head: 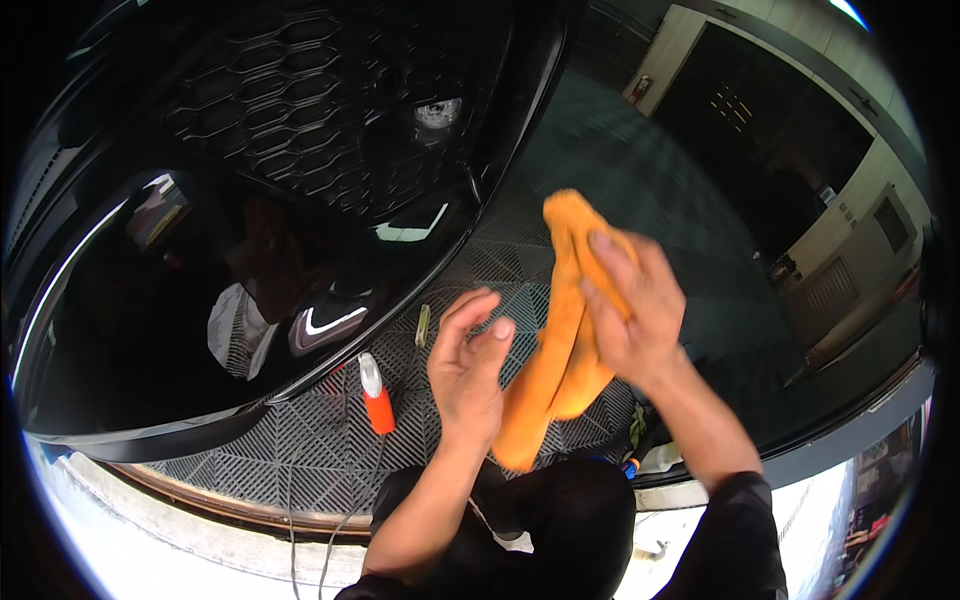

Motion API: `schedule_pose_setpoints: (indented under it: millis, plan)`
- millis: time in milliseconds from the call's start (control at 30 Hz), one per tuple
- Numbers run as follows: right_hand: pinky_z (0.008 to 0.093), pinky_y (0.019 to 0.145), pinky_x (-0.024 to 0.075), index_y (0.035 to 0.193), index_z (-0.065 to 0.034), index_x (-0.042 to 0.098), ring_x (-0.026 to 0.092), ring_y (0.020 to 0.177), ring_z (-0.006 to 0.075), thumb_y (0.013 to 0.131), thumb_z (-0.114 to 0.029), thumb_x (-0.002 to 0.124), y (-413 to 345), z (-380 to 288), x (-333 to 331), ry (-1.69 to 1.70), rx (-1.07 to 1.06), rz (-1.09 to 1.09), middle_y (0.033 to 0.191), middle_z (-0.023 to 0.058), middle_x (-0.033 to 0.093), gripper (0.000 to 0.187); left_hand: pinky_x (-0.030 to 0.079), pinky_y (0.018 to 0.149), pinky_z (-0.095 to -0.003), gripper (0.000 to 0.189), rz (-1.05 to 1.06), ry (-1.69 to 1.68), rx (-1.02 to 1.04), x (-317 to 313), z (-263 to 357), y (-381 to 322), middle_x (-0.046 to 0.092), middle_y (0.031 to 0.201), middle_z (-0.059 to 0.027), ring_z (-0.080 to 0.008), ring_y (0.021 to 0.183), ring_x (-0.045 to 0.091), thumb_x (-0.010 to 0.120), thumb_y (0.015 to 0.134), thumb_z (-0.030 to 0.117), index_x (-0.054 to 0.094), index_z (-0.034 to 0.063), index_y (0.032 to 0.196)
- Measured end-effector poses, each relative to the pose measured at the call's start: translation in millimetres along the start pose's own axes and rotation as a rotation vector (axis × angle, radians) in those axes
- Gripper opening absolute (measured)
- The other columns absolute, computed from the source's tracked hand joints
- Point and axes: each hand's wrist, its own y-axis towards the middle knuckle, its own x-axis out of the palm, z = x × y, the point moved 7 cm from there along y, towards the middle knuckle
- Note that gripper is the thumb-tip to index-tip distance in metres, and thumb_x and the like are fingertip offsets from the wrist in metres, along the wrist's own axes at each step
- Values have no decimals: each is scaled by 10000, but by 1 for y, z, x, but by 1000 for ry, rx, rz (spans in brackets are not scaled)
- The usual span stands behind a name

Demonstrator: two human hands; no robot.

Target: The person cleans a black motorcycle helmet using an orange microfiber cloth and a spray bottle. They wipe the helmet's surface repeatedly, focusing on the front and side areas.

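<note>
My right hand [637, 307] grips an orange cloth [562, 322], which hangs down in loose folds and looks slightly blurred. Just left of the cloth is my left hand [472, 367], its fingers curled and apart from the thumb, with nothing between them. Both hands are above the floor in front of a glossy black car bumper [225, 315]. The bumper has a honeycomb grille [292, 97] and a small clear lamp [438, 112]. Below the bumper's edge, an orange and white bottle [376, 397] lies on the floor.
Grey grid floor tiles [315, 442] lie under the car. A thin cable [330, 540] runs across them. A small yellowish-green object [423, 325] is near the bumper. A dark glass pane [735, 315] stands at the right, with a whitish bottle [660, 457] by its foot.
</note>
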Motion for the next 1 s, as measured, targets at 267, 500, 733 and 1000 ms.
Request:
schedule_pose_setpoints:
  millis: [267, 500, 733, 1000]
  plan:
    - [377, 647, 590, 1412, -349, 589, 673, 796, 270, 891, -188, 706, 159, 44, 12, -782, -355, -38, 1028, 102, 584, 558, 445, 890, -254, 172, 80, -80, -276, -36, -91, -57, 635, 1235, -43, -103, 1055, 576, 684, 930, 99, 704, 65, 1097]
    - [436, 635, 594, 1423, -287, 568, 672, 712, 329, 880, -248, 712, 123, 64, 51, -651, -48, -132, 931, 131, 559, 563, 461, 866, -254, 160, 149, -82, -323, -73, -114, -61, 682, 1158, -28, -94, 1012, 612, 634, 942, 103, 698, 66, 1084]
    - [426, 620, 602, 1290, -210, 670, 689, 737, 310, 844, -216, 698, 82, 69, 101, -776, -164, -464, 904, 126, 585, 447, 458, 830, -267, 131, 252, 87, -364, -113, -140, -66, 696, 1083, 10, -87, 953, 602, 656, 932, 146, 711, 105, 1043]
    - [427, 571, 596, 1224, -214, 697, 703, 675, 306, 860, -233, 669, 98, 63, 108, -809, -88, -369, 868, 126, 627, 365, 456, 783, -250, 130, 231, 95, -390, -118, -174, -80, 692, 982, 23, -75, 882, 599, 659, 923, 150, 711, 93, 1027]
